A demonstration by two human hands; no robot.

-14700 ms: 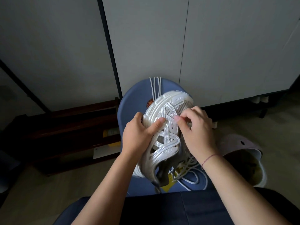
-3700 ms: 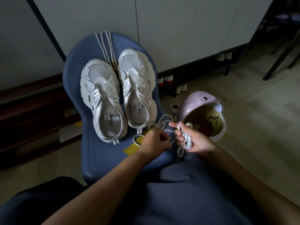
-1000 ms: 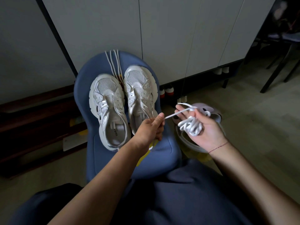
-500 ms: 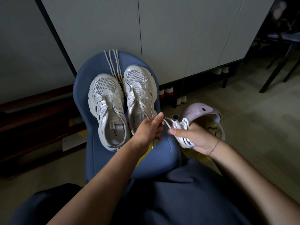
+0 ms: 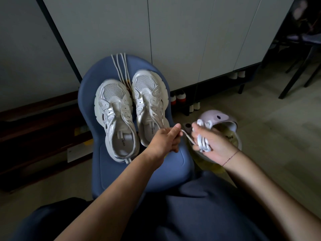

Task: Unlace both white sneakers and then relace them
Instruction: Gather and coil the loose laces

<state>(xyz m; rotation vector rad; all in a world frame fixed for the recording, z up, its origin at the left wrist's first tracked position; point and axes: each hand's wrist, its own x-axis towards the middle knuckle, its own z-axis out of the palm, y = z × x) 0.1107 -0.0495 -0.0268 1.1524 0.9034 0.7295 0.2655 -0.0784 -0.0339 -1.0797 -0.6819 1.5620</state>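
While your left hand (image 5: 164,140) pinches the free end of the lace (image 5: 186,136) between thumb and curled fingers (image 5: 174,144), your right hand (image 5: 215,146) is closed round the rest — a loose coil wound over its fingers. In the head view both sneakers sit on the blue chair (image 5: 139,171) ahead and to your left, toes pointing away from you, eyelets bare as far as shows. The sneaker on the right (image 5: 150,108) lies nearest, its heel opening just beyond your left knuckles, so that hand likely has the shorter reach. The sneaker on the left (image 5: 116,122) stands beside it; the other lace (image 5: 121,66) drapes over the chair's far edge.
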